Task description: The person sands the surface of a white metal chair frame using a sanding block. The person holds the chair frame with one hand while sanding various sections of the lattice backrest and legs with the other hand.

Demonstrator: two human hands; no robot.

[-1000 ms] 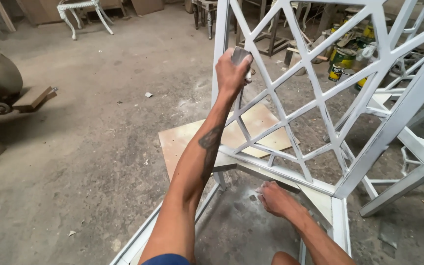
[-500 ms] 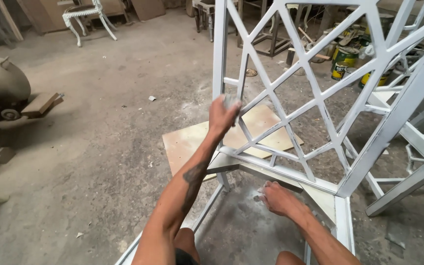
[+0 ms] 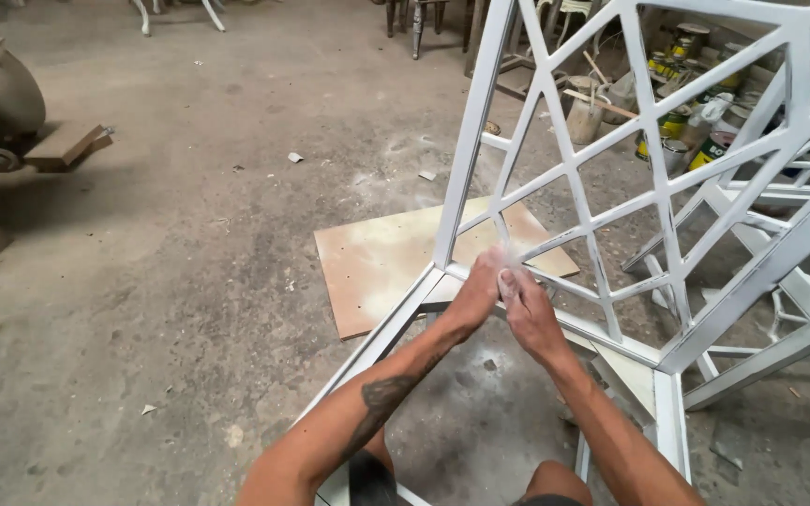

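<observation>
Where hands (image 3: 503,290) meet, frame (image 3: 611,178) touches.

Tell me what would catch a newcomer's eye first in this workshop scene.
The white lattice chair frame fills the right side, its paint scuffed. At its lower rail the left hand and right hand meet, pressed together amid pale dust. Behind them a flat wooden board lies on the dusty floor.

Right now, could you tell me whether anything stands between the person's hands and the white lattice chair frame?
Nothing visible does. The left hand and right hand meet at the lower rail of the white lattice frame, already against it. A small pale piece seems pinched between them; what it is is unclear.
</observation>
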